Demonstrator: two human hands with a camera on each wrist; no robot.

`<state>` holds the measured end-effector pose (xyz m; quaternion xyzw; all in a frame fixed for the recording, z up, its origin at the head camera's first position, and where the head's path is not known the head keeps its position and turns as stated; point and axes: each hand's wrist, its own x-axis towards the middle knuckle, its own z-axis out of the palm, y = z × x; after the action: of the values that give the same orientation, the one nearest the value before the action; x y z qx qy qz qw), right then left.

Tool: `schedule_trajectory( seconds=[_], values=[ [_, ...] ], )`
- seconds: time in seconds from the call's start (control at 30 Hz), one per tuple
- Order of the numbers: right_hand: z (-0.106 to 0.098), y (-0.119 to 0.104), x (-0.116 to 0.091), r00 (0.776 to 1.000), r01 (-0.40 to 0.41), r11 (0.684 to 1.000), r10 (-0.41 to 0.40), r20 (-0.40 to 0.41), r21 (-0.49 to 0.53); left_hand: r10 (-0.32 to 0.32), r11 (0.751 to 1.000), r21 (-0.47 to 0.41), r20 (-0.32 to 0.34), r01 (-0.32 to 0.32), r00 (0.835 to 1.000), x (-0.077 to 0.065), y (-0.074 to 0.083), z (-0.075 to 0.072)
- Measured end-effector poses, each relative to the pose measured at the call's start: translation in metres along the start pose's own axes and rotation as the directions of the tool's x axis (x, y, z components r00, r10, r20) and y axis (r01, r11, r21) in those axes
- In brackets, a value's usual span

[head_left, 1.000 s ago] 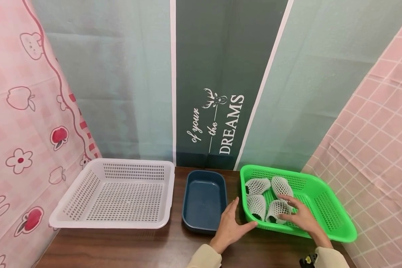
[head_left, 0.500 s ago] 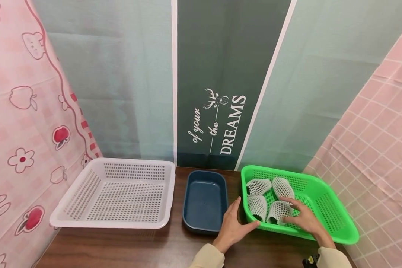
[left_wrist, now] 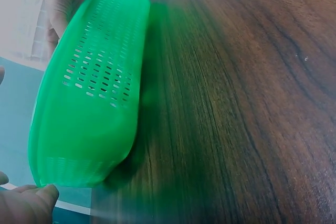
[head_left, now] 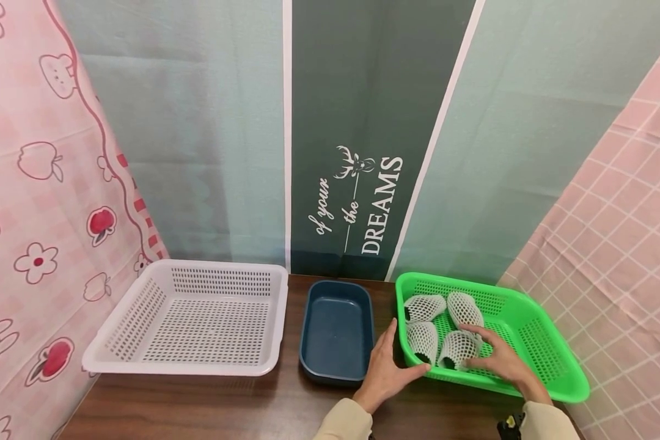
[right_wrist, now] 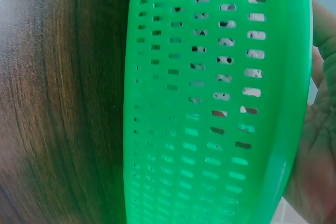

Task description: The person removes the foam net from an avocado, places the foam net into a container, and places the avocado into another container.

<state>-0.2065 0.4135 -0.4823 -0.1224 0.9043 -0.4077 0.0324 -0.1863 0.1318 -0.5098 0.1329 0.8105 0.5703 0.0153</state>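
Observation:
Several white foam net sleeves, dark ends showing inside some, lie in the left part of the green basket (head_left: 555, 354). My right hand (head_left: 503, 363) reaches over the basket's front rim, its fingers and thumb bent around the right side of the front-right foam-netted item (head_left: 458, 349). At the basket's front-left corner my left hand (head_left: 385, 373) has its fingers spread and its thumb at the rim. The left wrist view shows those left fingertips (left_wrist: 48, 195) beside the basket corner. In the right wrist view the slotted basket wall hides the held item; part of the right hand (right_wrist: 320, 150) shows behind the rim.
A dark blue rectangular tub (head_left: 337, 336) stands just left of my left hand. Farther left is a white slotted basket (head_left: 209, 369). All stand on the brown wood-grain table (head_left: 198, 406), with curtains (head_left: 198, 153) behind and patterned cloth on both sides.
My left thumb has slid slightly right along the green basket's rim. The right hand has shifted only a little and stays at the same foam-netted item. The containers stand as before.

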Motion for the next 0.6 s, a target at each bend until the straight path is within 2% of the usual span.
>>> schedule_trajectory(
  seconds=[0.27, 0.6],
  values=[
    [-0.007, 0.006, 0.001, 0.995, -0.068, 0.994, 0.061, 0.076, 0.091, -0.007, 1.000, 0.004, 0.008, 0.007, 1.000, 0.004, 0.000, 0.004],
    [-0.011, 0.011, 0.004, 0.969, -0.224, 0.951, 0.194, 0.153, 0.213, -0.053, 0.998, -0.045, 0.014, 0.054, 0.998, 0.006, -0.002, 0.009]
  ],
)
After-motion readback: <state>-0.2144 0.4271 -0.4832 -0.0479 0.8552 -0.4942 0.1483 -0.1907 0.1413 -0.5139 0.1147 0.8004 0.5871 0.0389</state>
